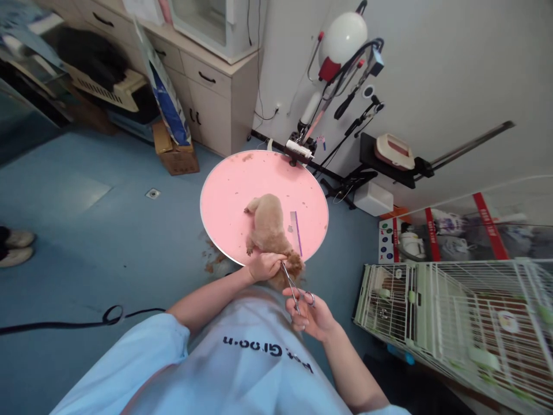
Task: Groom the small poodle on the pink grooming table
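A small tan, curly-haired dog [268, 222] is on the round pink grooming table [224, 184], its head toward me at the near edge. My left hand [265, 267] is closed at the dog's head, fingers bent against the fur; exactly what they pinch is hidden. My right hand [314, 317] grips a pair of scissors [290, 281] by the finger rings. Their blades point up toward the head, with the tips close to my left fingers. To the right of the dog lies a comb [297, 232] with a purple spine.
Hair clippings lie on the table and on the floor [129, 242] beside it. Wire cages [466, 311] stand at the right. A dryer with a white globe [343, 37] hangs behind the table. A cardboard box [178, 159] and cabinets [211, 109] are at the back left.
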{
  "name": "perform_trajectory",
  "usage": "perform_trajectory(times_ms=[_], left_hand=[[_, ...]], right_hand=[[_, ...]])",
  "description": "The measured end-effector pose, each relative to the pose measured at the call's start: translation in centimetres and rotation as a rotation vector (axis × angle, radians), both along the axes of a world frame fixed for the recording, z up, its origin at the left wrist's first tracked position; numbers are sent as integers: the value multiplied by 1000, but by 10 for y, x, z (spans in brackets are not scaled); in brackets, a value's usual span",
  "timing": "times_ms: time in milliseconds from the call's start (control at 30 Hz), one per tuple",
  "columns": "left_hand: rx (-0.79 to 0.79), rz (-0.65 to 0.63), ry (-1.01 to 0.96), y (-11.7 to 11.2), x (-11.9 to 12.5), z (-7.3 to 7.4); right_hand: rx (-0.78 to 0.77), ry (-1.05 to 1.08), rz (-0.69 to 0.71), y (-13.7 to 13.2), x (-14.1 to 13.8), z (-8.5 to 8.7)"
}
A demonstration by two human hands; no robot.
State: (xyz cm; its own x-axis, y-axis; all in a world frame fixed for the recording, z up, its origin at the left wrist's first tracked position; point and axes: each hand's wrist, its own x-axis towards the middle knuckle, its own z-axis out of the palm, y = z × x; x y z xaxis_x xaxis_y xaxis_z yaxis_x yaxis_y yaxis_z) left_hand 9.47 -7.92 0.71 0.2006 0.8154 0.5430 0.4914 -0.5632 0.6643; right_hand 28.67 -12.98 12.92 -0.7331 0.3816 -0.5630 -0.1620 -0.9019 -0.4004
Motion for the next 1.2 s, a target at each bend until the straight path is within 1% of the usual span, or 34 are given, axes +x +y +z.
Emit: perform_trajectory(times_ms=[133, 267, 433, 533, 633, 733, 833, 933, 1067, 1200], left_hand=[[7, 6, -33, 0, 3, 0], [-19, -5, -55, 1, 3, 0], [-2, -11, -44, 3, 3, 2], [0, -13, -55, 3, 3, 4], [-31, -22, -73, 3, 2, 6], [-57, -22, -77, 3, 3, 7], [-50, -28, -74, 4, 4, 7], [-27, -42, -77, 5, 4, 7], [-31, -29, -66, 5, 5, 12], [-33, -1, -84, 5, 5, 18]], right_hand=[[-28, -16, -3, 2, 6, 3], [10, -38, -14, 4, 4, 5], [68, -118, -7, 5, 0, 7], [119, -156, -15, 4, 2, 12], [168, -155, -38, 2, 7, 21], [146, -98, -5, 3, 11, 25], [90, -28, 34, 8, 11, 22], [69, -43, 37, 12, 7, 15], [110, -130, 33, 11, 5, 12], [180, -148, -48, 5, 9, 18]])
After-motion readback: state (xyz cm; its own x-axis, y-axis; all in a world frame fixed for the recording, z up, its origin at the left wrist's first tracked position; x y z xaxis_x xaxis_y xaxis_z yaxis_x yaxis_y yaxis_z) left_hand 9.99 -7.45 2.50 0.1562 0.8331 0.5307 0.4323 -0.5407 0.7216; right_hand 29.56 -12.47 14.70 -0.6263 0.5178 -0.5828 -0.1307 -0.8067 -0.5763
